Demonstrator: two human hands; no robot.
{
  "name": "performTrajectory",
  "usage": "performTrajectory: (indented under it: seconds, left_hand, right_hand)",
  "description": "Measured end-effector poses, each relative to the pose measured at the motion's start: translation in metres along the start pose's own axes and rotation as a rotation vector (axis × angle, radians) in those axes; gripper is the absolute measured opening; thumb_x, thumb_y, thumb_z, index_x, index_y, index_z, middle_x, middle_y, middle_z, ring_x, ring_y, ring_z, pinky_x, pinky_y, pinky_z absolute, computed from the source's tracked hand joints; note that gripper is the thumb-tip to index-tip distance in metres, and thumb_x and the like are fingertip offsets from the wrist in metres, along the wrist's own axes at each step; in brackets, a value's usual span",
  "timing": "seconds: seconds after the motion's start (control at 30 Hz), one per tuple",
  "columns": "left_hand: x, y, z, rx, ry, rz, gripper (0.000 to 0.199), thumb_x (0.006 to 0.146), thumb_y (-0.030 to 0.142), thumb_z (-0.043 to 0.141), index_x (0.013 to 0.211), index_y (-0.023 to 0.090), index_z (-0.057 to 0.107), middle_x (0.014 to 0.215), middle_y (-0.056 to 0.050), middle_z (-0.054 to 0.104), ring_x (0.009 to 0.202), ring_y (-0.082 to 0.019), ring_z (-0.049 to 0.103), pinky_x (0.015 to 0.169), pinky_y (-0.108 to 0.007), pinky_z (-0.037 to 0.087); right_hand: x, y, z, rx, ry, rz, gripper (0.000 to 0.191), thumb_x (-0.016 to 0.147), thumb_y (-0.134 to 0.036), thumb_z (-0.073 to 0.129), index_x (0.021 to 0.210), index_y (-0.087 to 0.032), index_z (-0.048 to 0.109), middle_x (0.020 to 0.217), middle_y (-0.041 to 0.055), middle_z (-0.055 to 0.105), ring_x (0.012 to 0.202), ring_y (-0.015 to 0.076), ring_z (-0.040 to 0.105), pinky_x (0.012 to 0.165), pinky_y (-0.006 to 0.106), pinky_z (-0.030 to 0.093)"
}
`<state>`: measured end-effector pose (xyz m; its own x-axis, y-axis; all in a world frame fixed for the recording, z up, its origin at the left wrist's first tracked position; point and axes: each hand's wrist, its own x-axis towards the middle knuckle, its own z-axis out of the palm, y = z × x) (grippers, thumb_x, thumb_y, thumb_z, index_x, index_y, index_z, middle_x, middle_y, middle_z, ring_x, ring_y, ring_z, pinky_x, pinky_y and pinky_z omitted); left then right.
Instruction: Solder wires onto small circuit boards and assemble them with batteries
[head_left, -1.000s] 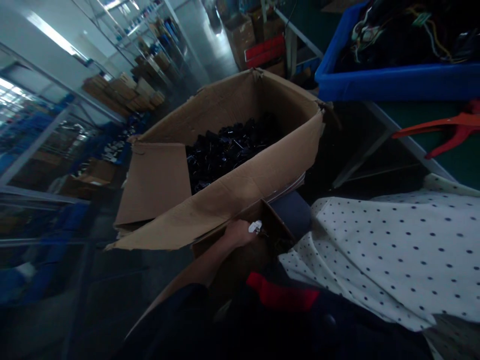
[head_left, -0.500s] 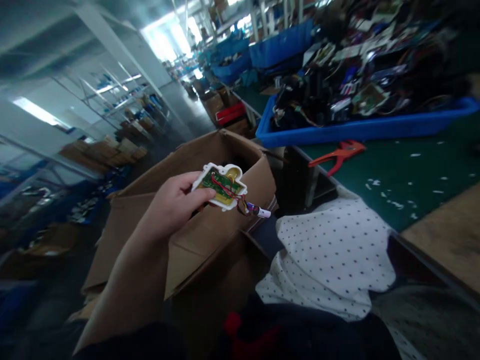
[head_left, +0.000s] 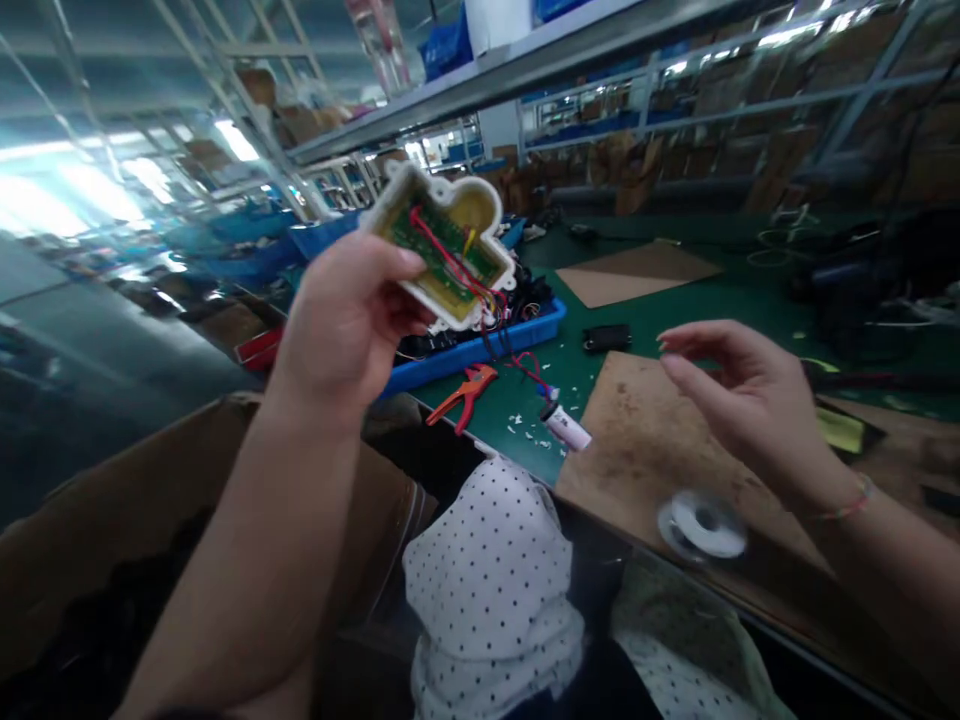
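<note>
My left hand [head_left: 349, 300] grips a white plastic housing [head_left: 491, 215] by its left side, thumb on its inner face. Inside the housing is a green circuit board [head_left: 442, 262] with red and yellow wires. A white cylindrical part [head_left: 566, 425] dangles from the wires over the table's near edge. My right hand [head_left: 739, 395] is raised above the brown board [head_left: 637, 430], with thumb and fingers curved and a small gap between their tips. Nothing shows in it.
Orange-handled pliers [head_left: 463, 397] lie on the green table [head_left: 555, 360] beside a blue tray [head_left: 450, 362] of parts. A black object [head_left: 606, 338], a cardboard sheet [head_left: 637, 272] and a spool [head_left: 701, 527] lie farther right. An open carton [head_left: 150, 440] stands at lower left; a shelf [head_left: 480, 75] hangs above.
The view has swung right toward the table. My left hand has lifted the housing closer to the camera, its wired cylinder now hanging freely. My right hand has come into view.
</note>
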<state>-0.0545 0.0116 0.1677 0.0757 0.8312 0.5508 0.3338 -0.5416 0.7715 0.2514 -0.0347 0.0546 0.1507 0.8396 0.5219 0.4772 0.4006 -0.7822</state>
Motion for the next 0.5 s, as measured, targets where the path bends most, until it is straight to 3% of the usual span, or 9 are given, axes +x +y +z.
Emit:
performTrajectory:
  seconds: [0.1, 0.23, 0.4, 0.5]
  left_hand:
    - [0.022, -0.034, 0.051, -0.218, -0.139, -0.067, 0.016, 0.076, 0.031, 0.054, 0.087, 0.019, 0.053, 0.072, 0.001, 0.061, 0.055, -0.01, 0.062, 0.044, -0.015, 0.038]
    - [0.042, -0.072, 0.103, -0.232, -0.163, -0.097, 0.02, 0.069, 0.02, 0.065, 0.077, 0.021, 0.046, 0.053, 0.007, 0.05, 0.042, -0.006, 0.048, 0.04, -0.014, 0.034]
    - [0.079, -0.081, 0.128, -0.321, -0.129, -0.073, 0.02, 0.071, 0.017, 0.059, 0.086, 0.021, 0.046, 0.067, 0.004, 0.053, 0.046, -0.007, 0.048, 0.039, -0.015, 0.03]
    - [0.09, -0.081, 0.143, -0.298, -0.222, -0.001, 0.018, 0.077, 0.019, 0.051, 0.095, 0.021, 0.048, 0.076, 0.001, 0.055, 0.052, -0.01, 0.054, 0.041, -0.016, 0.034]
  right_hand:
    - [-0.007, 0.046, -0.005, -0.036, -0.026, 0.098, 0.025, 0.086, -0.038, 0.069, 0.105, -0.022, 0.07, 0.098, 0.0055, 0.071, 0.078, 0.0142, 0.064, 0.063, 0.026, 0.053]
    - [-0.03, 0.097, -0.009, -0.07, -0.049, 0.23, 0.029, 0.088, -0.042, 0.065, 0.108, -0.021, 0.068, 0.099, 0.0079, 0.071, 0.081, 0.0178, 0.066, 0.064, 0.03, 0.055]
    - [-0.039, 0.114, -0.001, -0.055, -0.13, 0.267, 0.029, 0.09, -0.04, 0.063, 0.112, -0.022, 0.067, 0.102, 0.0078, 0.072, 0.082, 0.0183, 0.068, 0.064, 0.032, 0.056]
    - [-0.038, 0.112, 0.0, -0.058, -0.158, 0.274, 0.027, 0.09, -0.037, 0.063, 0.112, -0.023, 0.067, 0.104, 0.0075, 0.071, 0.08, 0.0174, 0.067, 0.065, 0.032, 0.056]
